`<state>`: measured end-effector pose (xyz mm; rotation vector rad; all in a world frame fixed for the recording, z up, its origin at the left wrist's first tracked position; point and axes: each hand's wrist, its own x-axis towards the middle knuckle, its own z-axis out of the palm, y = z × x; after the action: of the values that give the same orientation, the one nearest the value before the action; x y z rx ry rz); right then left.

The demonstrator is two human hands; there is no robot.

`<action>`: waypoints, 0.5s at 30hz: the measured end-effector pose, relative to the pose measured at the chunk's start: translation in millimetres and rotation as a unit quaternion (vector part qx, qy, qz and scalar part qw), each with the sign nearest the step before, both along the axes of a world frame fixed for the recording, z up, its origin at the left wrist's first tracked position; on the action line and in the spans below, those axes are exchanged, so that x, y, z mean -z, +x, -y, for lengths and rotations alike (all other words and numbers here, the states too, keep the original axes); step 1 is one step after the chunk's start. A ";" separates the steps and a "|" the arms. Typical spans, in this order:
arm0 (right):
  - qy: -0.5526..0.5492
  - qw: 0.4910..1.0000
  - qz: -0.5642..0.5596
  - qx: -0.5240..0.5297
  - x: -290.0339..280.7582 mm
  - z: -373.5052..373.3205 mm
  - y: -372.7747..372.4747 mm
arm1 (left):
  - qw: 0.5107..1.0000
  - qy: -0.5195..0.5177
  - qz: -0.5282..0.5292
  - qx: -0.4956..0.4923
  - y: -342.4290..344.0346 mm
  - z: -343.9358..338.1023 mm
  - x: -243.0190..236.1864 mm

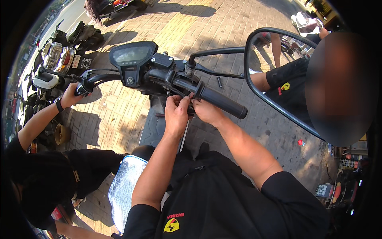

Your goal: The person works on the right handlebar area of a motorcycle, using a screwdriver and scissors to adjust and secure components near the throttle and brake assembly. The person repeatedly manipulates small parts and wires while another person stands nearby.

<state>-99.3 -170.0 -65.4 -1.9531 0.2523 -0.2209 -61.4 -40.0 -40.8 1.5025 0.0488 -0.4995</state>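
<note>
My left hand [177, 109] and my right hand [205, 109] meet under the handlebar, just inboard of the black right grip [223, 101]. The fingers of both are bent and pinched around small parts there, too hidden to identify. Above them are the brake lever and switch housing [179, 83], a black reservoir block [162, 60] and the black display unit [133, 55]. The large mirror [250, 71] on its black stalk reaches out to the right, showing a reflected arm and blurred head. A small dark cylindrical piece [219, 82] appears beyond the lever, over the pavement.
A co-worker's hand [72, 94] holds the left grip at left, their dark-clothed body below. A silver padded sheet [125, 185] lies beside my left forearm. Parked scooters [59, 55] line the left; tools and clutter [338, 187] sit at lower right on the paved ground [211, 36].
</note>
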 end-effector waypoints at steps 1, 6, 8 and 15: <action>-0.034 0.999 0.034 0.000 -0.7 1.5 0.4 | 1.000 0.000 -0.003 -0.001 0.2 -0.6 -1.1; -0.091 0.990 0.094 -0.056 -10.8 15.6 1.3 | 0.999 -0.010 -0.025 0.023 -0.1 -5.8 -5.3; -0.121 0.983 0.107 -0.089 -13.8 20.1 3.2 | 0.999 -0.010 -0.032 0.034 0.7 -8.4 -6.1; -0.127 0.970 0.136 -0.156 -9.0 27.1 9.2 | 0.998 -0.047 -0.047 0.001 -0.5 -11.1 -9.4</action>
<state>-90.1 -197.2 -56.5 -2.1525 -0.2765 -0.3217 -61.9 -28.9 -31.4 1.3864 0.0971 -0.5663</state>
